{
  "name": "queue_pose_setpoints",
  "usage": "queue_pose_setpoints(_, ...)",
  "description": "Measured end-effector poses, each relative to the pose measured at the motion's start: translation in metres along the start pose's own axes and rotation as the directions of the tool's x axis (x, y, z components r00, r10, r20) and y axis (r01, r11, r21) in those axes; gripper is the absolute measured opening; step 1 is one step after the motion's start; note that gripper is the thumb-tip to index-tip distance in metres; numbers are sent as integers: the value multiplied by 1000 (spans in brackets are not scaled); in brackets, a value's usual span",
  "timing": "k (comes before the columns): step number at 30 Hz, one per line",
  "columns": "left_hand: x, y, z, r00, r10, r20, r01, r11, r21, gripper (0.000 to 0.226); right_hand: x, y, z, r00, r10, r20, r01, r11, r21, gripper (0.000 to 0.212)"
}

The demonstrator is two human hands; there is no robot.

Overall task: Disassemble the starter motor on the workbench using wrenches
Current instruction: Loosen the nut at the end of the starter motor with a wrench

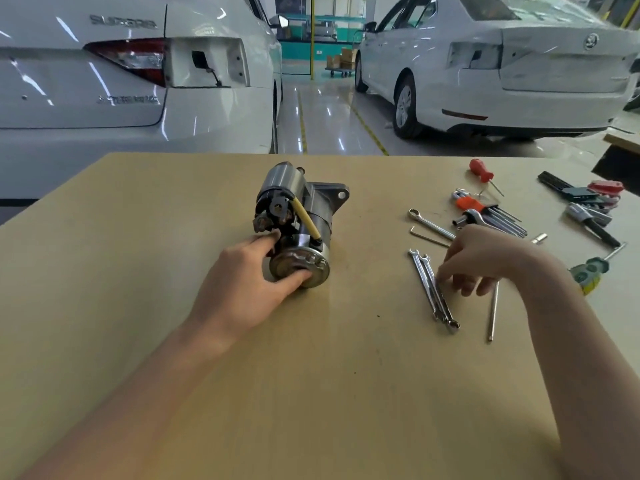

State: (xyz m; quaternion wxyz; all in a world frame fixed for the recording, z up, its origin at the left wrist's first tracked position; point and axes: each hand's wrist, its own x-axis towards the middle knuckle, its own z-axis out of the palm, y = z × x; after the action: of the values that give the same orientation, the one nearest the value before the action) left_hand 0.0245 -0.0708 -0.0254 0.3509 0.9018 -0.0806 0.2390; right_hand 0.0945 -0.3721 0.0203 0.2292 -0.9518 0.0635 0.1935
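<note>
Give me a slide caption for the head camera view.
Left hand steadies starter motor on workbench; right hand reaches for wrenches.

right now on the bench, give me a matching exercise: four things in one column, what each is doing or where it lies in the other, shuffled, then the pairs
Things
1. starter motor
2. pair of wrenches
3. red-handled screwdriver
4. left hand

States
A. at the far side of the workbench, untouched
B. holds the motor's near end
C. touched by the right hand
D. lies on its side, mid-bench

Pairs: 1-D, 2-C, 3-A, 4-B
</note>
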Motion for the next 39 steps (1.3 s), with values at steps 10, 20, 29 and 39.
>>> queue_pose_setpoints(10, 0, 0, -1, 1000, 6, -29, -7, 1000, -24, 56, -5, -6, 3, 1000, 19, 3, -19, 999, 37, 16)
queue_pose_setpoints(20, -3, 3, -1, 996, 12, -92, -12, 1000, -7, 48, 10, -1, 2, 997, 71, -16, -70, 995, 74, 18)
queue_pose_setpoints(29, -9, 11, -2, 955, 253, -155, -227, 960, 167, 36, 18, 6, 7, 970, -22, -242, 74, 976, 207, 16)
queue_pose_setpoints(39, -10, 12, -2, 941, 312, -129, -287, 941, 181, 38, 22, 6, 11, 985, -4, -173, 7, 1000, 15, 31)
